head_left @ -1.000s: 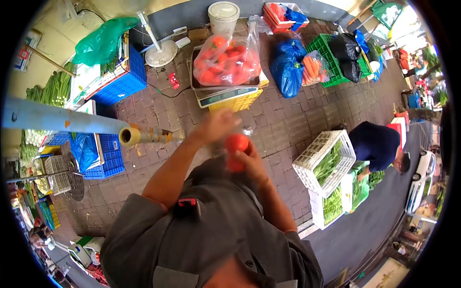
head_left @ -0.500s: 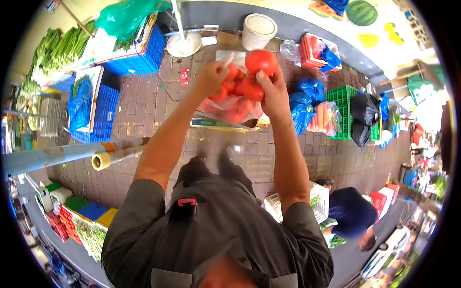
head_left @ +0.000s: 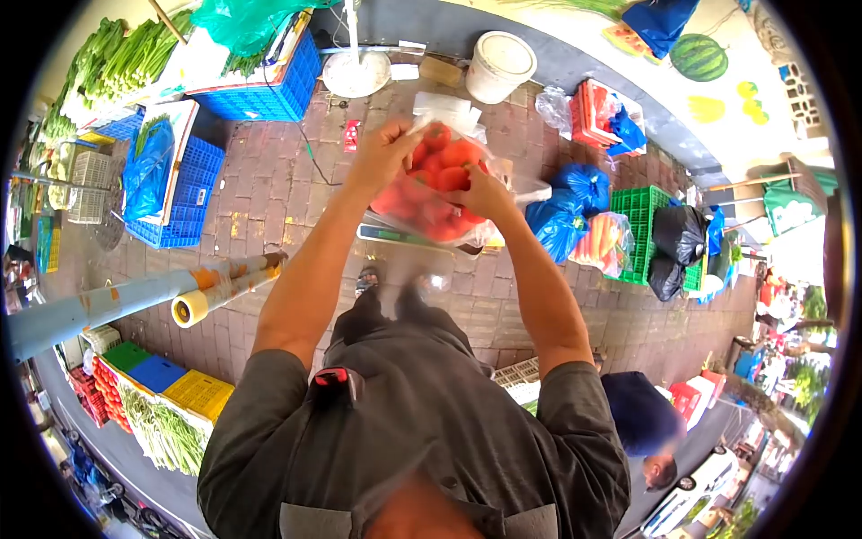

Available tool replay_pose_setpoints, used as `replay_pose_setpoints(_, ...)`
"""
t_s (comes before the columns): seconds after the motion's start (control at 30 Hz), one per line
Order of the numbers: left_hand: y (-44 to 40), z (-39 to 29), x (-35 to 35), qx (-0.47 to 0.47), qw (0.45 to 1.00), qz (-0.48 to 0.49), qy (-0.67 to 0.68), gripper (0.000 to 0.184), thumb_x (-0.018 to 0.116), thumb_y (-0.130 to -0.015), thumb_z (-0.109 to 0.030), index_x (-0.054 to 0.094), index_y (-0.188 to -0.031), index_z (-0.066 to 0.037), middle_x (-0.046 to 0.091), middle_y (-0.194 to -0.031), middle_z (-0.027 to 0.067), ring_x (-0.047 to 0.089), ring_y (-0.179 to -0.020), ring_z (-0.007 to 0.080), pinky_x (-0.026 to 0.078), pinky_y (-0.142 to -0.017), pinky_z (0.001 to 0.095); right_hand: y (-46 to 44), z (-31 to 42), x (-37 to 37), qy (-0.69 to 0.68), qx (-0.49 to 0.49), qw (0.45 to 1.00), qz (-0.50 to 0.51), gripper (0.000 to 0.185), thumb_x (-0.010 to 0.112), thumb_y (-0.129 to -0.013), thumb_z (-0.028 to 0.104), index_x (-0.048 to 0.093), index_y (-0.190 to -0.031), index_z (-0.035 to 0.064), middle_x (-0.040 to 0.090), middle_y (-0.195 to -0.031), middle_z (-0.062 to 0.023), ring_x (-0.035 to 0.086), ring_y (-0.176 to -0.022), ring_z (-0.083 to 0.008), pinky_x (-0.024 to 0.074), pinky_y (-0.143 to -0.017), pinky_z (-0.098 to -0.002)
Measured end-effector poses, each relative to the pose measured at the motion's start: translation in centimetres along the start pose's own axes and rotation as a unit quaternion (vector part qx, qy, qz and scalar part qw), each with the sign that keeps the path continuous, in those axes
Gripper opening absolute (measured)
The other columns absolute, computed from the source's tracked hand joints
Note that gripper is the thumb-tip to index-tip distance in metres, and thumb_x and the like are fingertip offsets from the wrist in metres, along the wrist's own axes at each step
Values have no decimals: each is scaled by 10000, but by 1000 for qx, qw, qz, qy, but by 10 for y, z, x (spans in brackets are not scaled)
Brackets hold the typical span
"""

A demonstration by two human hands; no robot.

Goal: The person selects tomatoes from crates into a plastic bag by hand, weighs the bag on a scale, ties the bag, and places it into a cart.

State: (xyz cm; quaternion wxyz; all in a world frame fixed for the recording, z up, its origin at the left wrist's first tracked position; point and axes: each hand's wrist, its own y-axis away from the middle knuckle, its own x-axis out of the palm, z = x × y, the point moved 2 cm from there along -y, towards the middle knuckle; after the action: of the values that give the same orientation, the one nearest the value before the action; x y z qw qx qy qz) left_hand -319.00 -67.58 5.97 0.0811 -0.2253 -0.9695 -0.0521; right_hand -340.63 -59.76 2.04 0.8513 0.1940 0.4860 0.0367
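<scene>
A clear plastic bag full of red tomatoes (head_left: 431, 193) lies open on the scale (head_left: 382, 234), whose front edge shows beneath it. At the bag's upper left rim, my left hand (head_left: 386, 157) has its fingers closed on the plastic. My right hand (head_left: 483, 193) reaches over the bag's right side, with its fingertips on a tomato among the others. Whether it grips that tomato is hard to tell, as the fingertips are partly hidden.
Behind the bag stands a white bucket (head_left: 501, 67). Blue bags (head_left: 557, 223), a bag of carrots (head_left: 603, 241) and a green crate (head_left: 636, 216) are at right. Blue crates (head_left: 193, 193) and a metal pole (head_left: 117, 301) are at left. A person (head_left: 639, 413) bends at lower right.
My right hand has lowered the tomatoes it held into the bag. My left hand has stayed at the bag's rim. Earlier, my left hand was away from the bag.
</scene>
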Motion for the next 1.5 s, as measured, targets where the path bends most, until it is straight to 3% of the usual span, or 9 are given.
replay_pose_setpoints(0.03,2,-3,0,-1,1000,4,0,230,603,-961,-160,664,-1105,9,541,-697,-25,498,-590,53,424,-566,213,-2,-2,2,40,-14,998,40,871,685,-717,569,484,-1370,29,671,-1156,-215,638,-1101,-360,485,-928,-454)
replay_pose_setpoints(0.23,5,-7,-3,23,999,26,9,229,613,-959,-171,660,-1109,-4,534,-715,-56,452,-582,20,363,-513,202,10,8,-13,40,31,999,-1,646,676,-728,503,610,-1155,23,673,-1088,-256,645,-1061,-379,499,-894,-464)
replay_pose_setpoints(0.47,8,-11,3,-16,999,40,-24,191,659,-935,-169,650,-1060,-25,580,-761,-39,509,-620,28,423,-547,200,17,-9,-15,-165,0,978,-124,385,705,-833,369,675,-917,-5,668,-795,-157,667,-758,-206,512,-668,-355)
replay_pose_setpoints(0.6,13,-25,8,-14,996,8,-90,235,696,-905,-138,638,-1100,-22,609,-798,-29,529,-656,23,438,-562,187,32,2,-34,-543,36,832,-109,356,669,-899,335,666,-991,-9,678,-863,-85,657,-781,-187,541,-689,-318)
replay_pose_setpoints(0.67,3,-12,3,23,992,2,-125,254,704,-896,-118,630,-1114,-11,623,-819,-21,544,-681,20,448,-572,186,37,7,-38,-677,100,725,-81,450,599,-963,391,571,-1150,-16,632,-1059,-155,634,-961,-299,555,-841,-474)
replay_pose_setpoints(0.73,-8,3,-2,94,989,10,-109,393,736,-866,-143,586,-1185,29,643,-883,24,577,-756,68,491,-659,219,41,11,-40,-743,119,654,-78,444,571,-976,413,561,-1140,0,581,-1145,-175,577,-1073,-329,537,-840,-579)
replay_pose_setpoints(0.83,-12,8,-3,158,983,-18,-91,670,805,-800,-314,528,-1275,69,659,-974,102,589,-824,139,501,-733,282,54,23,-42,-793,86,602,-25,423,581,-972,396,542,-1147,13,539,-1198,-175,532,-1129,-328,527,-840,-619)
replay_pose_setpoints(1.1,1,-13,1,164,964,-46,-203,689,800,-813,-279,486,-1323,62,635,-1107,149,613,-974,184,509,-850,300,80,27,-37,-829,-2,559,-5,320,604,-924,173,482,-1200,65,508,-1254,-176,526,-1165,-377,516,-878,-647)
replay_pose_setpoints(1.5,6,-7,2,162,951,-60,-256,772,792,-785,-373,474,-1349,47,653,-1145,173,646,-1004,246,509,-857,346,91,29,-30,-776,-34,626,-67,336,607,-936,194,505,-1212,31,568,-1201,-176,603,-1044,-351,580,-791,-544)
